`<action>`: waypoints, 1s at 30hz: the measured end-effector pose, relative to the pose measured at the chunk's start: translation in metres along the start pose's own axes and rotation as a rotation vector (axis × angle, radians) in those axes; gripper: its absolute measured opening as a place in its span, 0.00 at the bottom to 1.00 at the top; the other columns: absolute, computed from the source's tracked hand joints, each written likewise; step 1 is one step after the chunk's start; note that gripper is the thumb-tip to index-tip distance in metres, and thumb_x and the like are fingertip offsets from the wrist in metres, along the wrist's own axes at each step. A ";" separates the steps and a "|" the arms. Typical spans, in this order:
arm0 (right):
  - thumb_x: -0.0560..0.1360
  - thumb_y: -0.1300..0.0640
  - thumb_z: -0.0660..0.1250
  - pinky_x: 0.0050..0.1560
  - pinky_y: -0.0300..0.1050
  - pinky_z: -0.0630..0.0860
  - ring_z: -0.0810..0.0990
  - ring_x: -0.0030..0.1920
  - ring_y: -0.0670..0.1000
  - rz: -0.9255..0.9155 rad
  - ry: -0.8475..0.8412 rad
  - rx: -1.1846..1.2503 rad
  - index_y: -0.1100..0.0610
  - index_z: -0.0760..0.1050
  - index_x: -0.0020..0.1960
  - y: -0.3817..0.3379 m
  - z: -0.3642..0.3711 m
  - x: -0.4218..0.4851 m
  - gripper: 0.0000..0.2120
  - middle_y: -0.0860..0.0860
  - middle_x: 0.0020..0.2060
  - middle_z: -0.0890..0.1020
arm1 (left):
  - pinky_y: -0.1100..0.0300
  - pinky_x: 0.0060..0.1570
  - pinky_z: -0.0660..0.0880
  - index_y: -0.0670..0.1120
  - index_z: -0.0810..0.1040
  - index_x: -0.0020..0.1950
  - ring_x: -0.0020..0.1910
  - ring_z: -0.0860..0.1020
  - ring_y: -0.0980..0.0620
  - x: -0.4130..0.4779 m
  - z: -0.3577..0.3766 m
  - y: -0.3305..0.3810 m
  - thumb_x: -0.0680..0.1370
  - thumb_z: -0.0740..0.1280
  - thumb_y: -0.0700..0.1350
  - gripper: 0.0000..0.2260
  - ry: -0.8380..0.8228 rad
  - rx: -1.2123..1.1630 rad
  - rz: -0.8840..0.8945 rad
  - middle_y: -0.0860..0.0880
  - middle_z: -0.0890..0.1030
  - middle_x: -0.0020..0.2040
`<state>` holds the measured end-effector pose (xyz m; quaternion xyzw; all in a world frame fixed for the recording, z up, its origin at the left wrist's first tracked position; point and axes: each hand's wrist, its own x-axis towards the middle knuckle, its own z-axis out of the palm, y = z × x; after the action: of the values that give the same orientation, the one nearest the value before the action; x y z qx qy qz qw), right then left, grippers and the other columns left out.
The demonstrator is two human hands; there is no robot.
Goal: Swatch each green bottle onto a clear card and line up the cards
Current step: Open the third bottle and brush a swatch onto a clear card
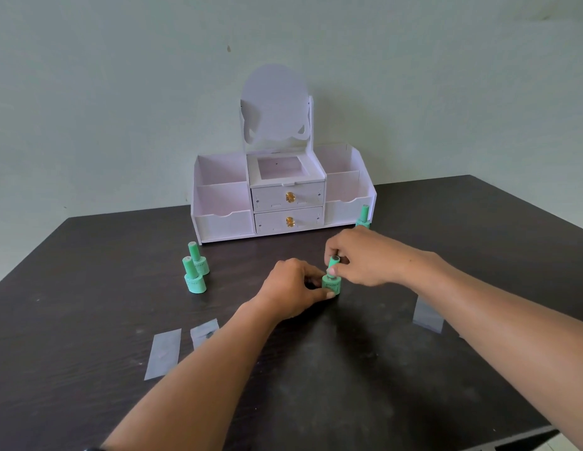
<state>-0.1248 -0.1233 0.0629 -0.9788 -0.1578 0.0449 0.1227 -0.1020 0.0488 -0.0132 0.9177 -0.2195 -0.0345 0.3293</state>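
Observation:
A green bottle point(331, 284) stands upright in the middle of the dark table. My left hand point(291, 286) grips its round base from the left. My right hand point(362, 255) pinches its green cap point(333, 262) from the right. Two more green bottles point(195, 278) point(199, 260) stand together to the left. Another green bottle point(363, 217) stands at the organizer's right corner. Two clear cards point(163, 353) point(204, 332) lie side by side at the front left; the right one is partly hidden by my left forearm. A third clear card point(428, 315) lies on the right.
A white desktop organizer point(218, 219) with a mirror panel, open side bins and two gold-knobbed drawers stands at the table's far edge against a pale wall. The dark table point(332, 369) ends close to me at the bottom right.

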 end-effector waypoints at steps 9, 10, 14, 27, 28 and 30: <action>0.78 0.59 0.66 0.36 0.37 0.69 0.77 0.40 0.45 -0.027 0.048 0.067 0.51 0.81 0.54 -0.003 -0.022 -0.004 0.08 0.43 0.41 0.76 | 0.64 0.50 0.76 0.54 0.86 0.55 0.48 0.81 0.58 -0.002 0.001 0.000 0.71 0.78 0.50 0.14 0.030 -0.042 -0.004 0.56 0.85 0.47; 0.78 0.59 0.67 0.36 0.37 0.68 0.76 0.39 0.44 -0.026 0.054 0.072 0.52 0.81 0.54 -0.004 -0.024 -0.005 0.07 0.42 0.40 0.75 | 0.68 0.47 0.75 0.54 0.86 0.55 0.47 0.81 0.58 -0.003 0.001 0.000 0.70 0.78 0.50 0.14 0.042 -0.053 -0.007 0.56 0.85 0.47; 0.78 0.58 0.68 0.37 0.38 0.70 0.78 0.41 0.45 -0.021 0.082 0.087 0.52 0.82 0.54 -0.003 -0.027 -0.006 0.07 0.41 0.41 0.75 | 0.77 0.41 0.69 0.54 0.86 0.55 0.47 0.81 0.59 -0.006 0.002 -0.001 0.70 0.79 0.50 0.14 0.077 -0.078 -0.023 0.56 0.85 0.49; 0.75 0.57 0.71 0.34 0.38 0.67 0.72 0.34 0.46 0.046 0.209 0.169 0.50 0.83 0.47 0.011 -0.043 -0.033 0.04 0.46 0.34 0.77 | 0.68 0.48 0.72 0.52 0.82 0.62 0.45 0.79 0.60 -0.019 -0.015 0.005 0.68 0.79 0.55 0.24 0.168 -0.038 -0.064 0.55 0.84 0.47; 0.75 0.57 0.71 0.34 0.39 0.67 0.72 0.34 0.46 0.051 0.213 0.174 0.49 0.83 0.46 0.013 -0.045 -0.038 0.04 0.47 0.34 0.76 | 0.70 0.44 0.71 0.52 0.83 0.59 0.41 0.79 0.61 -0.020 -0.016 0.009 0.69 0.78 0.55 0.20 0.200 -0.036 -0.046 0.56 0.83 0.43; 0.75 0.57 0.71 0.34 0.39 0.67 0.71 0.33 0.46 0.060 0.221 0.182 0.48 0.83 0.45 0.018 -0.047 -0.048 0.04 0.47 0.33 0.76 | 0.74 0.37 0.68 0.52 0.85 0.52 0.35 0.77 0.62 -0.022 -0.016 0.020 0.70 0.77 0.55 0.13 0.236 -0.030 -0.001 0.56 0.82 0.37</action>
<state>-0.1595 -0.1656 0.1060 -0.9670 -0.1091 -0.0452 0.2260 -0.1263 0.0539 0.0100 0.9106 -0.1781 0.0704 0.3663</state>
